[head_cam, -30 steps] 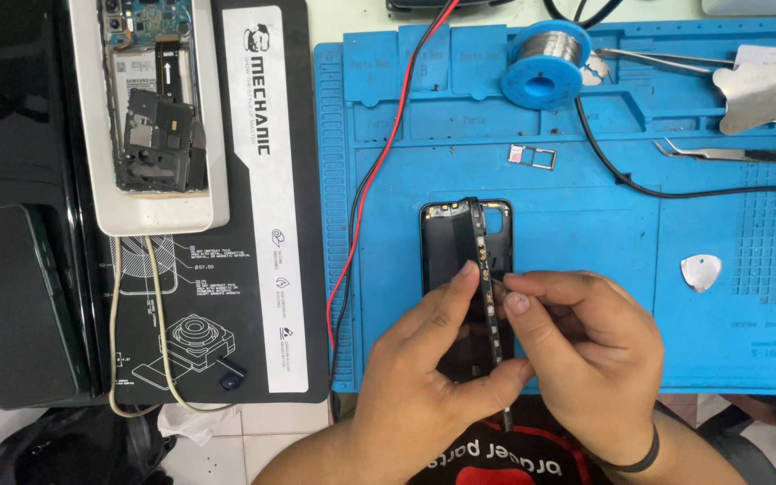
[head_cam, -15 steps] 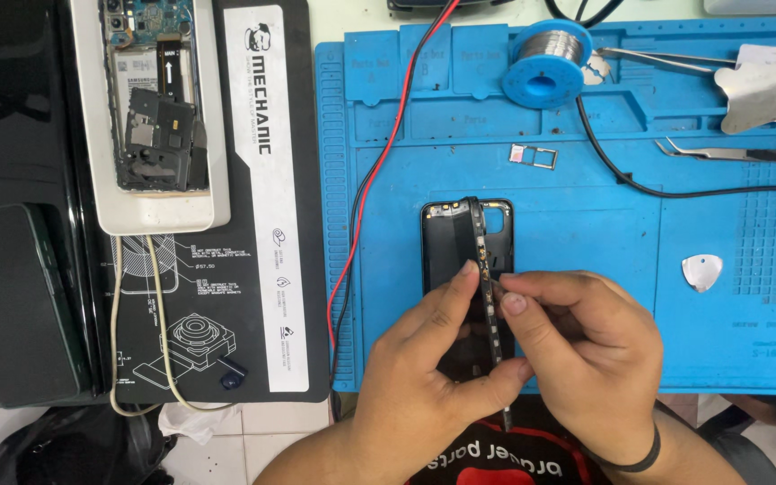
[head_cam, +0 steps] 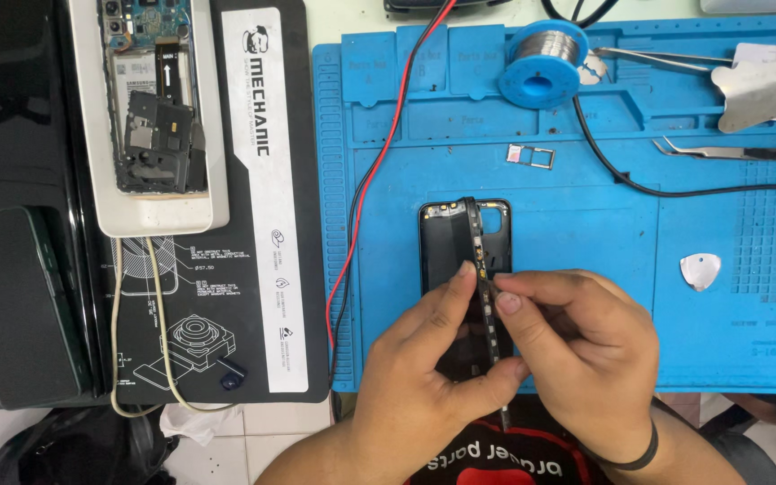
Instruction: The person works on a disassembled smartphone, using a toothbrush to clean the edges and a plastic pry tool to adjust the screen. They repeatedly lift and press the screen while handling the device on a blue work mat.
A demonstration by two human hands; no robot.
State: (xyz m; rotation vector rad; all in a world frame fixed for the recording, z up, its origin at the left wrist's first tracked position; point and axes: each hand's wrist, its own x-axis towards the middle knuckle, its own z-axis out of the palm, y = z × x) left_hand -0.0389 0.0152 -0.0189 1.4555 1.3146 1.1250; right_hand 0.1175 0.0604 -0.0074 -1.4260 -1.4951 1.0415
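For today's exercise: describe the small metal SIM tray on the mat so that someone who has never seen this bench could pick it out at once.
Start at the blue work mat and find the blue spool of solder wire near its top edge. Just below the spool, above the black phone frame held in both hands, lies the SIM tray. It is the only small silver rectangular frame with open cut-outs; the nearby tweezers are long and pointed.

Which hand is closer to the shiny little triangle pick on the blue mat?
Right. The right hand sits just left of the shiny triangular metal pick, with bare blue mat between them. The left hand is farther left, beyond the right hand.
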